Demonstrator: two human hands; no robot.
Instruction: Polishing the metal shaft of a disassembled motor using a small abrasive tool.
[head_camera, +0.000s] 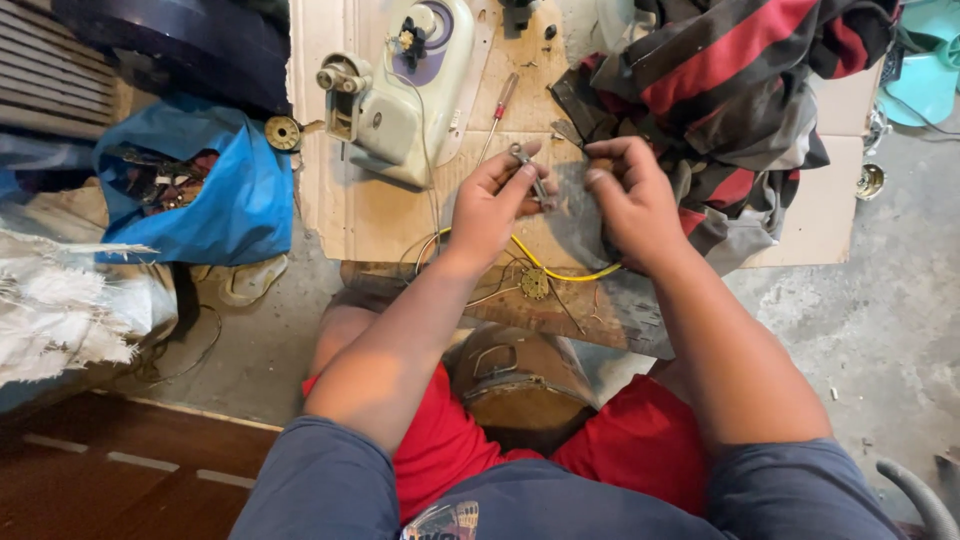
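A small grey metal tool with a plier-like head (528, 172) is pinched between the thumb and curled fingers of the left hand (490, 205); its head juts up past the fingertips, while its lower part is covered by the thumb. Just beside it, the right hand (630, 200) is held with its fingers bent inward, the tips closed on the edge of a dull grey piece of cloth (575, 225) that hangs between the two hands. Whether something smaller is gripped inside the right fingers cannot be told, since they are folded over the spot.

A yellow insulated wire (560, 272) is seen curving beneath the wrists, partly hidden by them, and a small round brass-coloured part (534, 284) lies next to it on the worn wooden board (590, 310).

Further out, a sheet of brown cardboard (360, 215) carries a pale green sewing machine body (400, 85) and a red-handled screwdriver (497, 115). A striped red and grey garment (740, 90) is heaped at the upper right, cut off by the frame. A blue plastic bag (235, 195) of mixed parts stands on the opposite side.
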